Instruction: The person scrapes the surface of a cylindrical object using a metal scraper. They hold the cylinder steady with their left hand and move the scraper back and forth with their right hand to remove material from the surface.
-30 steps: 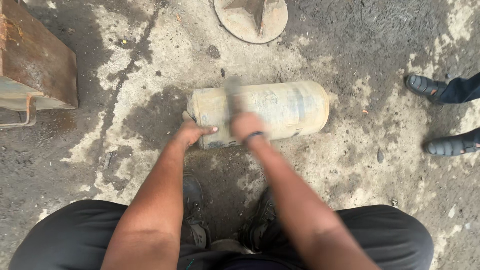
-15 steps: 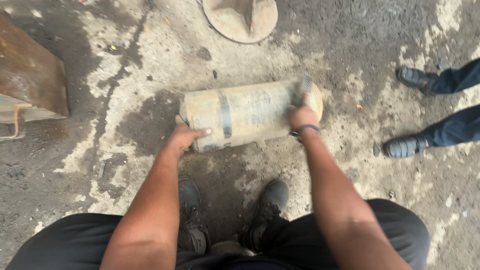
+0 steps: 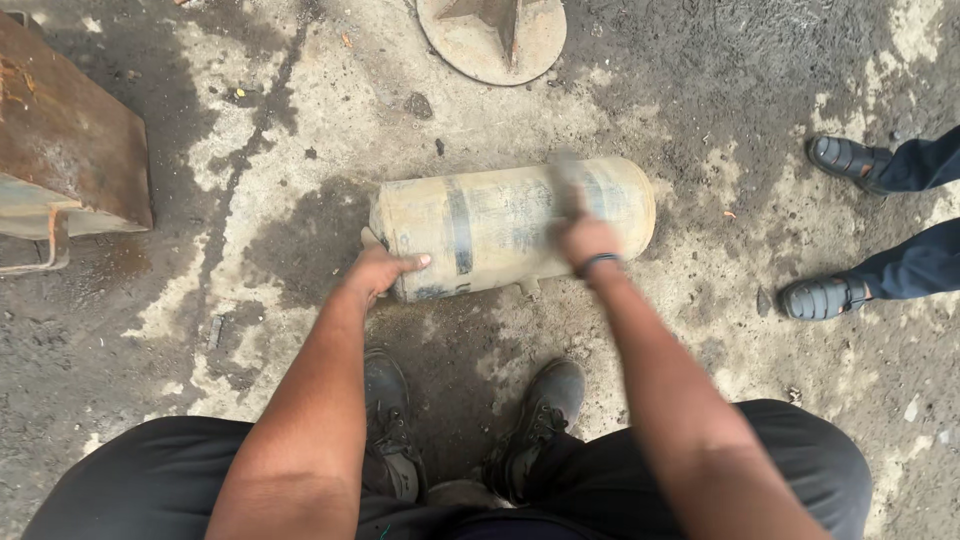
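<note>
Lying on its side on the stained concrete ground (image 3: 200, 300): a dirty yellowish metal cylinder (image 3: 500, 225) with a dark band near its left end, a rusty metal box (image 3: 70, 160) off to the far left, a round metal disc (image 3: 495, 35) above. Pressed flat against the cylinder's left end, fingers together: left hand (image 3: 385, 270); over its middle, right hand (image 3: 588, 240), closed around something blurred, perhaps a brush or scraper (image 3: 565, 185), with a dark band on the wrist. Below, two black shoes (image 3: 545, 405); at right, another person's sandalled feet (image 3: 825, 297).
</note>
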